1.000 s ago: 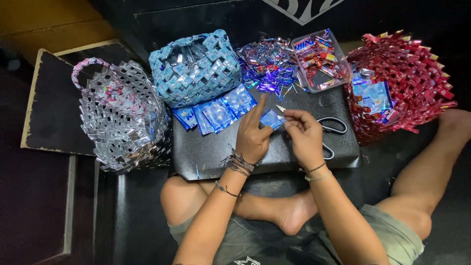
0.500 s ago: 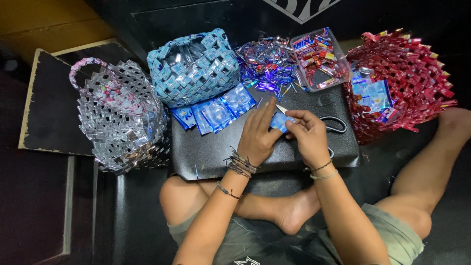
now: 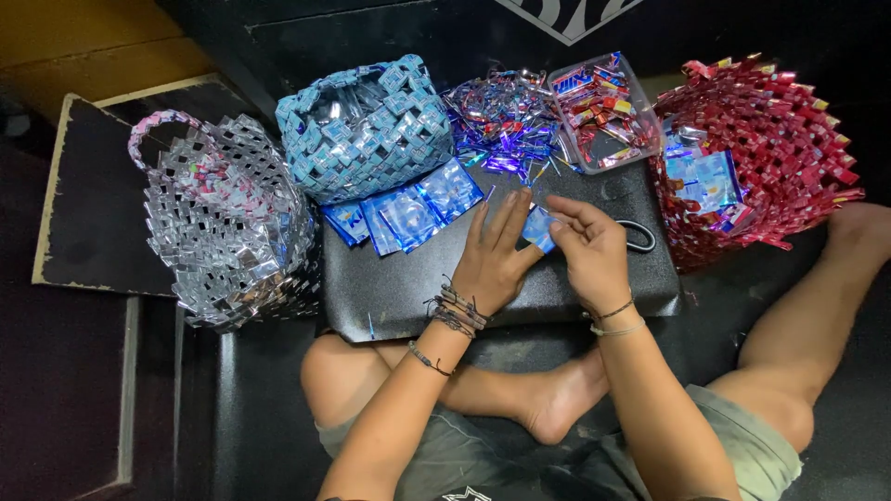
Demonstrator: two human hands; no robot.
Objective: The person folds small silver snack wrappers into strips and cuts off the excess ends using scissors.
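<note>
Both hands meet over a black board (image 3: 390,297) laid across my lap. A small folded blue wrapper piece (image 3: 537,227) is pinched between my left hand (image 3: 497,255) and my right hand (image 3: 587,250). My left fingers are stretched flat along it, while my right thumb and fingers grip its right side. A row of flat blue wrappers (image 3: 408,215) lies on the board just left of my hands. Black scissors (image 3: 640,237) lie partly hidden behind my right hand.
A silver woven basket (image 3: 227,232) stands at the left, a blue woven basket (image 3: 367,125) behind the board, and a red woven basket (image 3: 770,139) holding blue wrappers at the right. Shiny blue scraps (image 3: 506,121) and a clear tray (image 3: 601,107) of red wrappers sit at the back.
My hands have shifted slightly while working the blue piece; the left fingers now lie straighter against it. The baskets and wrappers have not moved.
</note>
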